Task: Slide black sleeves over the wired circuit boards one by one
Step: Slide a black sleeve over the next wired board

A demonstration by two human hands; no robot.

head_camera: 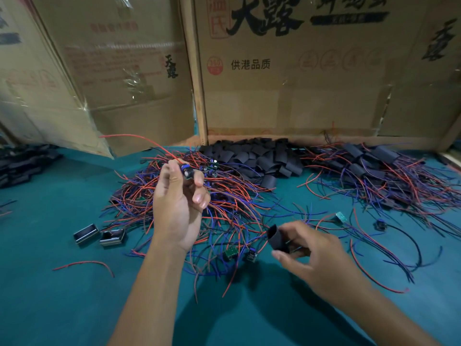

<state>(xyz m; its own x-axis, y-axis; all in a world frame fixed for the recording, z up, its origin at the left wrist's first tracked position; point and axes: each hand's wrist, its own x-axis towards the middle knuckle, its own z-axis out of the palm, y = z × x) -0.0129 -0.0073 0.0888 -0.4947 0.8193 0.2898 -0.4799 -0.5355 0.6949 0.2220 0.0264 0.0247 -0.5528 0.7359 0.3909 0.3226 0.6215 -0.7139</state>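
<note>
My left hand (178,203) is raised above a heap of red, blue and black wired circuit boards (224,196) and pinches one small board (187,171) between thumb and fingers; its red wire trails up to the left. Lower right, my right hand (316,255) grips a single flat black sleeve (276,238), its open end pointing up and left. The two hands are apart. A pile of loose black sleeves (254,158) lies at the back centre. To the right lies a heap of boards with sleeves on them (374,171).
Cardboard boxes (299,78) wall off the back of the green table (74,295). Two small black-and-metal housings (99,236) lie front left. Stray boards (230,253) and loose wires lie between the hands. More black parts (22,163) are stacked far left.
</note>
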